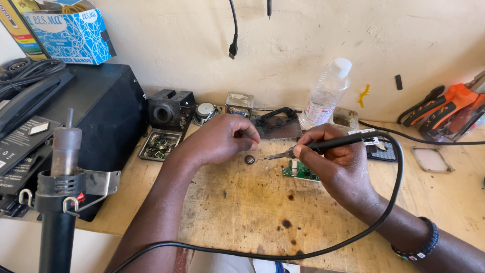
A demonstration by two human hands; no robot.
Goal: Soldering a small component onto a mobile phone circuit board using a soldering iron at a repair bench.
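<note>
Right hand (pixel 337 161) grips a black-handled soldering iron (pixel 328 144); left hand (pixel 220 139) curls shut beside a small dark round part (pixel 249 160).

Both forearms reach in from the lower edge and meet over the middle of the worn, scorch-marked wooden desk (pixel 242 202). Held pen-fashion, the iron lies nearly level, its metal tip pointing left and ending just right of the round part, which lies flat on the desk and looks like a dark disc with a paler centre. Fingers of the left hand are bunched together, their tips just above that disc; whether they pinch anything is too small to tell. Partly under the right hand lies a small green circuit board (pixel 299 172). From the iron's rear, a black cable (pixel 389 202) loops round the right wrist, which wears a dark beaded bracelet (pixel 423 245).
</note>
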